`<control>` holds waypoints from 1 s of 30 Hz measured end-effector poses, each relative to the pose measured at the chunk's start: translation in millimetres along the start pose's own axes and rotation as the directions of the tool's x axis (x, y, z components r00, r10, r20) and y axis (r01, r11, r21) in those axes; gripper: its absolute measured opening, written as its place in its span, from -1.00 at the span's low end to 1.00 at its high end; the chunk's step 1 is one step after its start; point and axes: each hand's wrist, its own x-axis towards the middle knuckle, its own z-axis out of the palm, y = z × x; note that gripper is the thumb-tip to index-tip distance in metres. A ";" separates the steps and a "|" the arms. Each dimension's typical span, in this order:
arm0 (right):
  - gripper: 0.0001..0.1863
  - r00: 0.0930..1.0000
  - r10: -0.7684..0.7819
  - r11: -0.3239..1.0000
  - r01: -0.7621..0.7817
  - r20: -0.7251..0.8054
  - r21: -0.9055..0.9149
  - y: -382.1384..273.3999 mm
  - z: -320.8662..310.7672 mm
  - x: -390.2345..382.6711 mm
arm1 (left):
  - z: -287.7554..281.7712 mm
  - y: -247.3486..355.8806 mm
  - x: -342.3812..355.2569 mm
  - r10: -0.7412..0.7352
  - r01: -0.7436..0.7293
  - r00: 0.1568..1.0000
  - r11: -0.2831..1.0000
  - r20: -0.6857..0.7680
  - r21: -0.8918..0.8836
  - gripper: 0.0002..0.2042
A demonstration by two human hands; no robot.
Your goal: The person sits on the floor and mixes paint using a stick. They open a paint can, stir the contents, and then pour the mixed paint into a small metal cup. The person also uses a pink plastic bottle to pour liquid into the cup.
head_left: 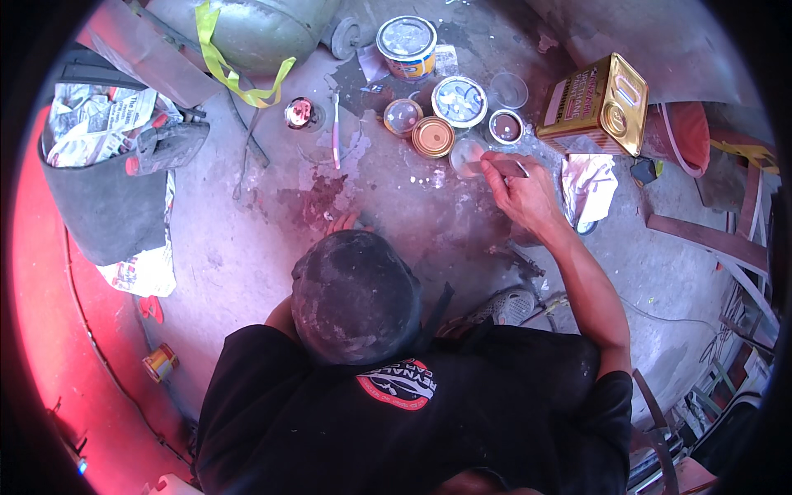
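Note:
My right hand [528,194] reaches forward, pinching a flat brownish scraper-like piece [510,168]. Its far end is at a small clear cup [467,157] with pale contents; whether they touch I cannot tell. Around that cup stand an orange-brown round tin [433,136], a smaller tin [403,117], a paint-smeared round lid or can [459,101] and a dark-filled cup [506,126]. Only the fingers of my left hand [344,223] show, spread a little past my raised, dusty dark knee; nothing is visible in them. The rest of that hand is hidden.
A large gold can [594,106] and crumpled white cloth [587,186] stand right of the cups. Farther off is a paint tub [407,48]. A thin brush-like stick [336,132] and red-stained cup [300,113] lie left. A newspaper-filled bin [103,198] borders the left.

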 end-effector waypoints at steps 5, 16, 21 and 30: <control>-0.81 0.996 -0.069 0.997 0.066 -0.053 -0.049 7.5 5.5 1.0 | -0.2 -1.3 -2.6 -0.005 0.006 1.000 1.000 0.023 -0.026 -0.58; -0.82 0.998 -0.042 0.999 0.041 -0.042 -0.028 9.0 3.4 0.9 | 3.4 -4.4 -6.3 -0.025 0.027 0.999 0.998 0.042 -0.054 -0.57; -0.82 0.996 -0.064 0.998 0.062 -0.062 -0.033 8.8 3.8 2.7 | 5.9 -5.8 -6.7 -0.029 0.032 0.999 0.997 0.046 -0.064 -0.56; -0.82 0.997 -0.069 0.996 0.067 -0.028 -0.054 8.6 2.2 1.4 | 11.1 -8.6 -10.7 -0.044 0.047 0.998 0.996 0.049 -0.081 -0.55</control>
